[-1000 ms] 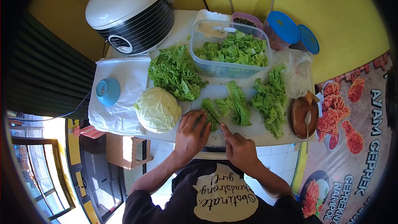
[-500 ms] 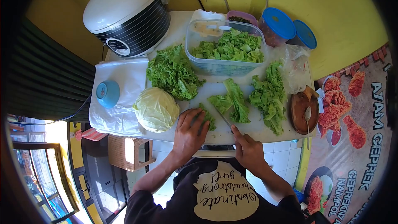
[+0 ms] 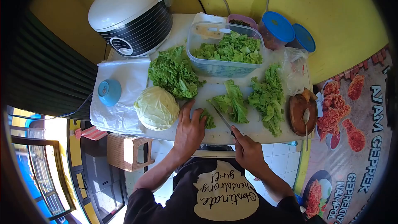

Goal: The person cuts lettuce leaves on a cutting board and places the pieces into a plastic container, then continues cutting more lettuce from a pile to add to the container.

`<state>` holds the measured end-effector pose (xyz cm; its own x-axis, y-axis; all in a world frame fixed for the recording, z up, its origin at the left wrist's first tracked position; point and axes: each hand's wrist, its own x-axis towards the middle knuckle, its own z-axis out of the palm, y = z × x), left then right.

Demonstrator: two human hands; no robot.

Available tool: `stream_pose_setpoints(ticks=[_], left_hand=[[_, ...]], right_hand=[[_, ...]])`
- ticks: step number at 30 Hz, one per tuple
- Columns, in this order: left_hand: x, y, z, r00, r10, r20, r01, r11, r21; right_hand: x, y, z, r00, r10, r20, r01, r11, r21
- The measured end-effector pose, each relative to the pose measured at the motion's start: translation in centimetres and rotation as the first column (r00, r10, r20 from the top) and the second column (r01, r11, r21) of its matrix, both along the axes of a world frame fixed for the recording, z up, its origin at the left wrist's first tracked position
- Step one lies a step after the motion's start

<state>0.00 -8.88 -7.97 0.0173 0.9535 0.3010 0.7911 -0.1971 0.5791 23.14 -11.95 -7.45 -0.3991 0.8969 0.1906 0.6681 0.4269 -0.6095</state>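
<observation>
My right hand (image 3: 250, 148) is wrapped round the handle of a knife (image 3: 223, 119), its blade angled up and left over the white cutting board (image 3: 216, 93). My left hand (image 3: 190, 129) lies at the board's left edge with its fingers stretched and apart. Right at its fingertips is a small piece of lettuce (image 3: 209, 119). Just beyond the blade lies a cut lettuce leaf (image 3: 236, 101). Larger lettuce leaves (image 3: 267, 99) rest on the board's right side. A round pale cabbage (image 3: 156, 108) sits left of my left hand, below a frilly lettuce bunch (image 3: 173, 72).
Behind the board stands a clear plastic tub (image 3: 226, 67) of chopped lettuce. A rice cooker (image 3: 143, 31) occupies the back left. White plastic bags (image 3: 124, 116) carry a blue bowl (image 3: 109, 92). To the right are a brown stone mortar (image 3: 297, 118) with a spoon and blue-lidded containers (image 3: 278, 25).
My left fingers have straightened and spread, the index finger reaching farther up beside the cabbage. The knife and right hand stay nearly in place. The whole view has shifted slightly.
</observation>
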Motion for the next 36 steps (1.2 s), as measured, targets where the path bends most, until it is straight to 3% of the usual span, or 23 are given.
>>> stream_pose_setpoints(ticks=[4,5,6,7,9,10,12,16,18,22,24,28,30,31,33,36], left_hand=[[0.0,0.1,1.0,0.995,-0.060,0.077,0.056,0.997,0.055],[0.0,0.0,1.2,0.927,-0.072,0.368,0.092,0.995,-0.038],[0.0,-0.1,1.3,0.778,-0.046,0.626,0.154,0.981,-0.118],[-0.1,0.0,1.1,0.779,-0.049,0.625,0.156,0.981,-0.117],[-0.5,0.3,0.6,0.420,0.049,0.906,0.313,0.929,-0.195],[-0.8,0.5,0.9,0.420,0.045,0.906,0.318,0.928,-0.193],[-1.1,0.7,1.8,0.185,0.154,0.971,0.445,0.867,-0.222],[-1.3,0.4,1.7,0.249,0.110,0.962,0.434,0.875,-0.212],[-1.6,0.2,0.7,0.262,0.140,0.955,0.361,0.903,-0.231],[-1.0,0.0,0.6,0.355,0.078,0.931,0.236,0.957,-0.170],[-1.1,0.0,1.0,0.683,0.041,0.729,0.161,0.965,-0.205],[-1.1,0.3,2.2,0.818,0.046,0.573,0.102,0.969,-0.224],[-1.1,0.5,2.0,0.943,0.053,0.327,0.012,0.981,-0.196],[-1.1,0.6,1.7,0.943,0.053,0.329,0.013,0.980,-0.196],[-0.8,0.8,1.2,0.950,0.066,0.306,-0.042,0.996,-0.083],[-0.5,1.2,1.5,0.939,0.104,0.327,-0.056,0.986,-0.154]], right_hand=[[-0.3,0.3,0.6,0.996,-0.052,-0.070,0.050,0.998,-0.028],[-0.5,0.5,0.5,0.979,-0.055,-0.196,0.051,0.998,-0.026],[-0.7,0.8,0.5,0.946,-0.057,-0.320,0.051,0.998,-0.026],[-0.8,1.1,1.0,0.945,-0.059,-0.322,0.053,0.998,-0.025],[-0.9,2.1,2.6,0.925,-0.101,-0.366,-0.006,0.960,-0.280],[-1.3,2.8,2.9,0.925,-0.105,-0.366,0.000,0.961,-0.278],[-2.6,4.2,3.5,0.791,-0.182,-0.584,-0.120,0.890,-0.440],[-4.1,6.0,2.2,0.735,-0.074,-0.674,-0.226,0.910,-0.347],[-4.1,6.2,2.6,0.790,-0.172,-0.588,-0.166,0.864,-0.476],[-4.2,7.0,3.7,0.887,-0.120,-0.445,-0.082,0.909,-0.409],[-4.6,7.5,4.3,0.923,-0.032,-0.384,-0.085,0.955,-0.285],[-5.1,8.6,3.2,0.951,0.052,-0.303,-0.109,0.979,-0.175],[-5.6,8.8,2.5,0.967,0.093,-0.236,-0.116,0.990,-0.085],[-5.7,8.8,2.0,0.968,0.092,-0.234,-0.115,0.990,-0.086],[-6.0,8.4,1.3,0.980,0.098,-0.173,-0.082,0.992,0.099],[-6.3,6.4,2.3,0.958,0.089,-0.272,-0.037,0.981,0.192]])
